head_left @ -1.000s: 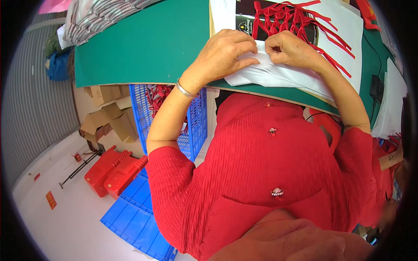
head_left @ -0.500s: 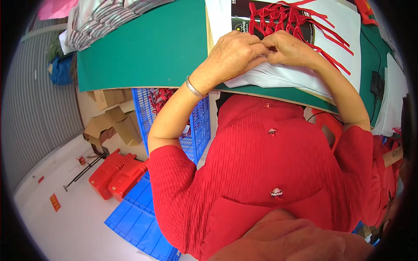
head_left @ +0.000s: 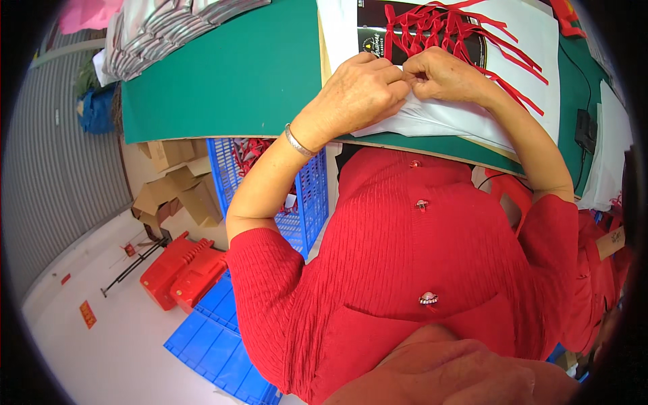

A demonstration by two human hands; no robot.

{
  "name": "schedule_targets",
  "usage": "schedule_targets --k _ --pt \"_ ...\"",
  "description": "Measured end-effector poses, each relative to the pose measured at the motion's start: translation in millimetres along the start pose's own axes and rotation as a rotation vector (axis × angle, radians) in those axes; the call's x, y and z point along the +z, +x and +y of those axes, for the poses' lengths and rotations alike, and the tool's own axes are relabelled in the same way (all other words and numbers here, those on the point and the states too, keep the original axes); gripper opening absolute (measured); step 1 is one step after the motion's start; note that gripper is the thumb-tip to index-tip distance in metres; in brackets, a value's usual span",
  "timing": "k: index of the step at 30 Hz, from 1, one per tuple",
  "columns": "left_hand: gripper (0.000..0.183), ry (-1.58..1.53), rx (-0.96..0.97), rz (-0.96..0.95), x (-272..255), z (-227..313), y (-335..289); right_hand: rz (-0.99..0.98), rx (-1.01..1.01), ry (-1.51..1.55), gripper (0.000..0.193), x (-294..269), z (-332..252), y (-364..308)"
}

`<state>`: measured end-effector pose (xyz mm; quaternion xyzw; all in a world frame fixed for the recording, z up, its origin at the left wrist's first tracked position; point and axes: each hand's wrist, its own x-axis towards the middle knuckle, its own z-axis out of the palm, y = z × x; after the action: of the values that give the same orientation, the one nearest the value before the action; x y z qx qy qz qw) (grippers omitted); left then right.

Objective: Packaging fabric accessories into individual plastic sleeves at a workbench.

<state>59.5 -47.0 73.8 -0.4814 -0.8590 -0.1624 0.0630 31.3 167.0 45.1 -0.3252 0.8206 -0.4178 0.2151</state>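
Over a stack of white sheets or bags point(head_left: 439, 120) on the green table, my left hand point(head_left: 368, 91) and my right hand point(head_left: 449, 75) meet with bent, pinched fingers. What lies between the fingertips is hidden. Just beyond them is a black printed panel point(head_left: 368, 42) on the white top layer. Several red ribbons point(head_left: 432, 30) are knotted in rows across this panel, with loose tails point(head_left: 516, 54) trailing to the right. My right hand rests close to the panel's near edge and covers part of it.
Silvery folded packages point(head_left: 155, 34) are piled at the far left of the green table point(head_left: 223, 88). A black box with a cable point(head_left: 586, 131) lies at the right. Below the table stand a blue crate point(head_left: 314, 196) with red items, cardboard boxes point(head_left: 169, 192) and red plastic cases point(head_left: 182, 273).
My left hand has shifted slightly left and toward me, its fingers a little farther from the right hand's. My right hand stays almost in place.
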Motion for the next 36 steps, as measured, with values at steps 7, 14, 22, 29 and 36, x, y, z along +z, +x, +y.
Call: schedule_targets --k 7,14,22,29,36 --pt "0.018 0.083 -0.014 -0.033 -4.1 -7.6 -5.8 -0.022 0.015 0.003 0.009 -0.4 0.8 1.1" --pt "0.016 0.021 -0.010 0.087 1.6 -43.8 -16.4 0.009 0.075 -0.051 0.009 -0.7 -9.8 -4.1" --pt "0.023 -0.196 -0.223 0.123 21.2 -47.6 -24.8 0.367 0.094 -0.747 0.023 40.2 -31.0 -20.8" --pt "0.026 -0.221 -0.301 0.193 24.3 -44.4 -32.9 0.291 0.203 -0.802 0.035 13.3 -40.6 -91.3" --pt "0.014 -0.311 -0.346 0.273 27.5 -43.5 -25.9 0.395 0.219 -0.709 0.036 -9.4 -21.7 -130.1"
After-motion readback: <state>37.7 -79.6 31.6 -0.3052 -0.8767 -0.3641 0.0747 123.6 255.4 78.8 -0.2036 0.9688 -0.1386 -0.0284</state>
